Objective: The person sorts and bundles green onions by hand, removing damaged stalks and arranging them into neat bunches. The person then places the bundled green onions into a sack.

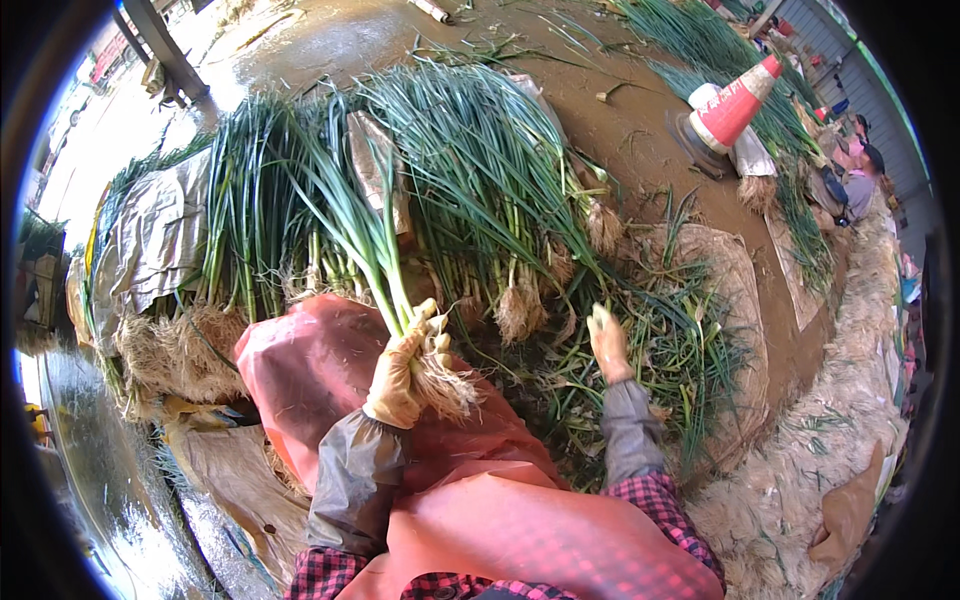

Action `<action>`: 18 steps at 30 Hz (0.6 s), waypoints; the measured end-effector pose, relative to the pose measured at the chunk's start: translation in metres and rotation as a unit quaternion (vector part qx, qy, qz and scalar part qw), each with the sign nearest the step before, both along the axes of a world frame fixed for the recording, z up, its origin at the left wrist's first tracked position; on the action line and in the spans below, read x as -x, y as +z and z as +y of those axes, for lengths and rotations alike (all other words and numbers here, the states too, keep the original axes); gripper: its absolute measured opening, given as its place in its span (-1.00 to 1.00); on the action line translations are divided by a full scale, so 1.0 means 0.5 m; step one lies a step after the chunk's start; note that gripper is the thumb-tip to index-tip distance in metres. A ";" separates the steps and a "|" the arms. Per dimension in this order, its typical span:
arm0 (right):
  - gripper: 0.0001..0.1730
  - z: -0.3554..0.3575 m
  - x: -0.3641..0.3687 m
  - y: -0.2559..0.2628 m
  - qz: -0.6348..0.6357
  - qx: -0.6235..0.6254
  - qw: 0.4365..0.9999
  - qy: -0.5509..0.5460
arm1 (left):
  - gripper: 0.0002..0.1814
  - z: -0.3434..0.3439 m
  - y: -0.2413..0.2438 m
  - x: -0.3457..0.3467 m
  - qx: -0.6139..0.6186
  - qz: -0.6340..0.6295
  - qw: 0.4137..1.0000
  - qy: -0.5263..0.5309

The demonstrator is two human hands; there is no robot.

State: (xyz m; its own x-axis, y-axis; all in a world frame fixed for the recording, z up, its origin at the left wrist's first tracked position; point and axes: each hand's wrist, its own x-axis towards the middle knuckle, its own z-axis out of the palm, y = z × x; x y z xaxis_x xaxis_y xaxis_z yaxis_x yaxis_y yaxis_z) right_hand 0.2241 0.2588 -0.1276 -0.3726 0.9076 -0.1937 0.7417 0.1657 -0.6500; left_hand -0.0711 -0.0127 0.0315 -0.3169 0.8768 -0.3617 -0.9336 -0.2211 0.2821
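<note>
My gloved left hand [394,381] grips a small bunch of scallions [391,289] low on the white stems. Their pale bulbs and stringy roots stick out past my fingers on the right, and the green leaves point away from me. My gloved right hand [609,346] is held out over a heap of loose leaves and trimmings [701,337], with nothing visible in it. A red plastic apron [480,427] covers my lap beneath the left hand. Just beyond it lie thick rows of scallions [472,157], roots towards me.
A woven sack [161,225] drapes over more scallions at left. Wet brown floor [622,150] stretches behind the rows. A red and white traffic cone [739,105] stands at upper right, near a seated person [859,180]. Pale root waste [810,457] covers the ground at right.
</note>
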 end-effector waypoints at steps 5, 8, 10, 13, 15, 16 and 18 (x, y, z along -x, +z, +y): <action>-0.41 0.092 0.028 -0.119 -0.062 -0.210 0.976 -0.016 | -0.74 0.043 -0.020 -0.078 0.163 -0.053 0.985 0.007; -0.39 -0.119 0.008 -0.249 -0.151 -0.035 0.977 0.150 | -0.85 0.016 -0.012 -0.057 0.051 -0.067 0.996 0.001; -0.45 -0.269 -0.062 -0.332 -0.326 0.145 0.849 0.390 | -0.80 0.020 0.007 -0.053 0.049 -0.096 0.994 -0.019; -0.65 -0.360 -0.035 -0.230 -0.165 0.148 0.936 0.274 | -0.54 -0.006 0.001 -0.047 0.007 -0.109 0.994 -0.017; -0.63 -0.280 -0.016 -0.167 0.033 -0.060 0.992 0.110 | -0.48 -0.001 0.010 -0.055 0.022 -0.079 0.996 -0.022; -0.61 -0.224 0.023 -0.133 0.100 -0.062 0.993 0.017 | -0.43 -0.001 -0.001 -0.056 0.031 -0.065 0.997 -0.028; -0.57 -0.098 0.070 -0.127 0.081 -0.076 0.992 -0.067 | -0.44 0.010 -0.020 -0.060 0.017 -0.048 0.998 -0.042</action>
